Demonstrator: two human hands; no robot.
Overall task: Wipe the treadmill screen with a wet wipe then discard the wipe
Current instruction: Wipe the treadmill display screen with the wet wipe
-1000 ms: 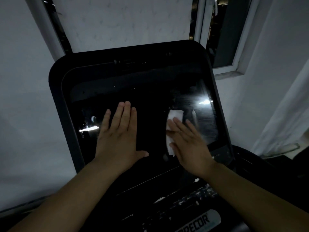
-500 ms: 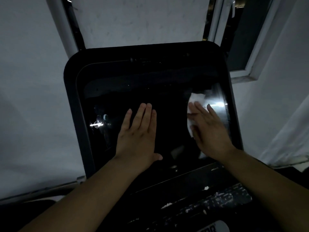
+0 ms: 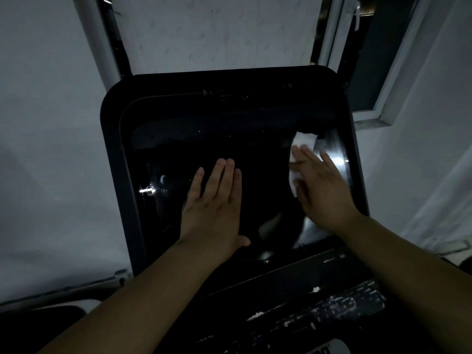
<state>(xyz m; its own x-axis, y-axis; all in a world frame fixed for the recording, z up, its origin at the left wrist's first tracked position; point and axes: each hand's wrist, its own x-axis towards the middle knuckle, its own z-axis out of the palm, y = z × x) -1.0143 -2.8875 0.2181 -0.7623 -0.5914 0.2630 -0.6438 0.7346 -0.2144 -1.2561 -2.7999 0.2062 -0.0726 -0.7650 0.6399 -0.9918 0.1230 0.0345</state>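
On the screen's (image 3: pixel 229 139) far right, your right hand (image 3: pixel 324 190) presses the wipe (image 3: pixel 302 143) flat under straight fingers; your left hand (image 3: pixel 214 208) rests open, mid-glass. You look mid-wipe: the left side and discarding remain, I judge.

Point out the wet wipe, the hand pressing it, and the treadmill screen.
wet wipe (image 3: pixel 304 142), head view, on its white upper part above the fingertips.
right hand (image 3: pixel 323 186), head view, on the back of the hand.
treadmill screen (image 3: pixel 263 154), head view, on bare dark glass between the hands.
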